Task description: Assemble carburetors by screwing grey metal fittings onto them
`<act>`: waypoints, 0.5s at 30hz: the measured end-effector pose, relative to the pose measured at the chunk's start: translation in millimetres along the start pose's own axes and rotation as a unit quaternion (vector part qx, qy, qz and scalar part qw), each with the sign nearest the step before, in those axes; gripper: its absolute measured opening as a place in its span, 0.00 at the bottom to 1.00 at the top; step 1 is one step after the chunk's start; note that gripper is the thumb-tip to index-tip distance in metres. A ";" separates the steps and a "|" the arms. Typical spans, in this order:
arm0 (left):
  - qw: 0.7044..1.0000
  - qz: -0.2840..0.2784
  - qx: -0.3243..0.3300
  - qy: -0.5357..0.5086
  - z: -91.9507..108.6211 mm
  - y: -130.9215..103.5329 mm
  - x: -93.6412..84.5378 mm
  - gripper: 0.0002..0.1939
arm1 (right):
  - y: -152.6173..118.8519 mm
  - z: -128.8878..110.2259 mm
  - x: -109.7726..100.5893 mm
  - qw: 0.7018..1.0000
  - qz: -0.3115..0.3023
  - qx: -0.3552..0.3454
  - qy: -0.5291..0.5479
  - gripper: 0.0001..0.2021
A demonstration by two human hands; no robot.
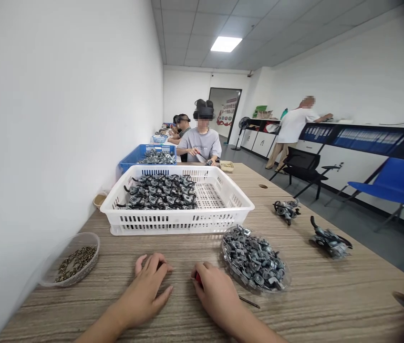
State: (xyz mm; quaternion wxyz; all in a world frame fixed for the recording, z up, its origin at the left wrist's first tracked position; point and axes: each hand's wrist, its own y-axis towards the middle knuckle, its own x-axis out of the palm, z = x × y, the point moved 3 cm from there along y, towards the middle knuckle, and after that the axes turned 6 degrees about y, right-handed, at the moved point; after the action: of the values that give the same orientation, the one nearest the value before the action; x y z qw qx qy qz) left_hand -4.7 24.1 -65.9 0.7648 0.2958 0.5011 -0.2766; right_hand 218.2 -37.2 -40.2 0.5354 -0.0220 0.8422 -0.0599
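My left hand [148, 288] rests on the wooden table, fingers apart and curved, with nothing seen in it. To its right, my right hand [214, 288] is closed around a red handle [198, 279], mostly hidden by the fingers; a thin dark metal shaft [249, 301] shows on the table beyond the wrist. A round clear bowl [285, 281] heaped with small grey metal parts [255, 259] stands just right of that hand. In front of both hands is a white plastic basket [176, 223], its left part filled with black and grey assemblies [162, 193].
A clear bowl of small brass-coloured screws [76, 262] stands at the left. Two assemblies [286, 210] [330, 240] lie at the right. Behind the white basket are a blue basket [130, 159] and a seated person [203, 140]. Another person [293, 124] stands by the cabinets, near chairs.
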 end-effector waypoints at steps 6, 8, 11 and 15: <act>1.000 0.001 0.005 0.000 0.8 0.0 -1.7 0.16 | 4.1 11.0 -6.8 0.999 -0.006 0.040 -0.016 0.07; 1.000 -0.008 0.003 -0.005 1.5 0.0 -1.9 0.17 | 6.1 12.4 -9.5 0.999 -0.006 0.044 -0.020 0.05; 1.000 -0.018 -0.006 -0.008 3.1 0.0 -3.1 0.17 | 8.2 12.8 -13.2 0.998 -0.003 0.052 -0.030 0.04; 1.000 -0.024 -0.013 -0.011 5.8 0.2 -6.1 0.17 | 7.2 11.6 -14.6 0.996 0.000 0.066 -0.054 0.05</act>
State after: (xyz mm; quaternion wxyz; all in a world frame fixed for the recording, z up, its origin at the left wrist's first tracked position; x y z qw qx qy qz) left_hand -3.2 20.7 -58.3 0.7671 0.2702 0.5035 -0.2917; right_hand 235.1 -29.5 -32.8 0.5803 0.0101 0.8063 -0.1144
